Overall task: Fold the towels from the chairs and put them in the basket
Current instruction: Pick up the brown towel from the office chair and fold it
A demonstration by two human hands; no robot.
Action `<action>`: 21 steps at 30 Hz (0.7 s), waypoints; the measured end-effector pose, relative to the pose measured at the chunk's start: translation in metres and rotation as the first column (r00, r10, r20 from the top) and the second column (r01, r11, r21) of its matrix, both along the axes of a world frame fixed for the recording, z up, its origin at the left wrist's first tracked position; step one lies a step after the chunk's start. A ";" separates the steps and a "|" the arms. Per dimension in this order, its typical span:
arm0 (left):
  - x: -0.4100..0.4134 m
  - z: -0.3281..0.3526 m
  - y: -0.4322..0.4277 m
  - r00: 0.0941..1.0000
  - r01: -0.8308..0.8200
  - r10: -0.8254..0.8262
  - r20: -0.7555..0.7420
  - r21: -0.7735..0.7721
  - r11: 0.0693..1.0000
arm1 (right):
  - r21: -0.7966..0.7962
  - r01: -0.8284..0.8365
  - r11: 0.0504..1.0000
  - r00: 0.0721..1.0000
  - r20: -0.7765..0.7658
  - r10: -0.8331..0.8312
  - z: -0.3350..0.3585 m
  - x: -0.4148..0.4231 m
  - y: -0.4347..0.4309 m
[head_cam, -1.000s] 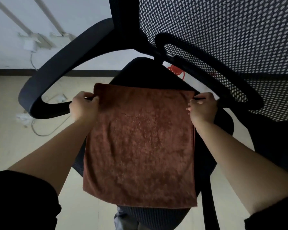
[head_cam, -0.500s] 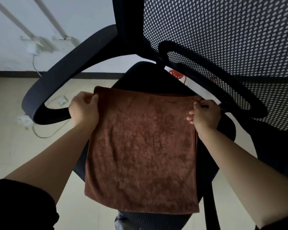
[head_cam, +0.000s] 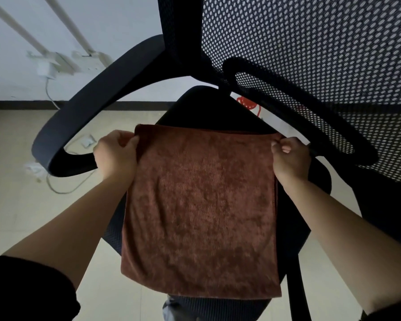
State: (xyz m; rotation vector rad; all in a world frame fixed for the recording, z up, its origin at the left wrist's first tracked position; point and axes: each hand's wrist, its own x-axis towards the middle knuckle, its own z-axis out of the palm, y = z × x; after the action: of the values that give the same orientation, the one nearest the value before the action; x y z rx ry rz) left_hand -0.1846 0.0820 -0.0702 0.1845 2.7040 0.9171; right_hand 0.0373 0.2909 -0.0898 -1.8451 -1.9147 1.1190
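A brown towel (head_cam: 199, 209), doubled over into a near square, lies spread over the black seat (head_cam: 208, 105) of an office chair. My left hand (head_cam: 116, 154) pinches its far left corner. My right hand (head_cam: 291, 158) pinches its far right corner. The towel's near edge hangs over the front of the seat. No basket is in view.
The chair's black left armrest (head_cam: 97, 117) curves just left of my left hand. Its right armrest (head_cam: 310, 107) and mesh backrest (head_cam: 310, 42) fill the upper right. A white cable and adapter (head_cam: 56, 181) lie on the beige floor at left, with a white wall behind.
Both hands stay on the far corners; the grip has shifted a little and the far edge looks pulled straighter. The towel remains on the seat.
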 end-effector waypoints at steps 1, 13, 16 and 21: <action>0.002 0.001 -0.002 0.998 0.058 -0.058 -0.011 -0.014 0.998 | -0.006 -0.006 1.000 1.000 0.001 0.006 0.000 0.001 0.000; 0.010 -0.015 -0.004 0.919 0.365 -0.389 -0.061 -0.237 0.900 | -0.010 -0.083 0.997 0.995 0.060 0.083 0.002 0.000 0.002; 0.007 -0.016 0.000 0.918 0.368 -0.391 -0.068 -0.225 0.902 | -0.003 -0.079 0.997 0.995 0.055 0.079 0.001 0.000 0.002; 0.006 -0.017 -0.003 0.919 0.387 -0.393 -0.008 -0.159 0.908 | 0.003 -0.078 0.997 0.995 0.061 0.078 0.003 0.000 0.001</action>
State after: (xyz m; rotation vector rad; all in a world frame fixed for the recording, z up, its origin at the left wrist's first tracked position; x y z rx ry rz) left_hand -0.1789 0.0792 -0.0872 0.6893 2.6148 0.5864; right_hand 0.0370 0.2923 -0.0867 -1.8365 -2.0375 1.0921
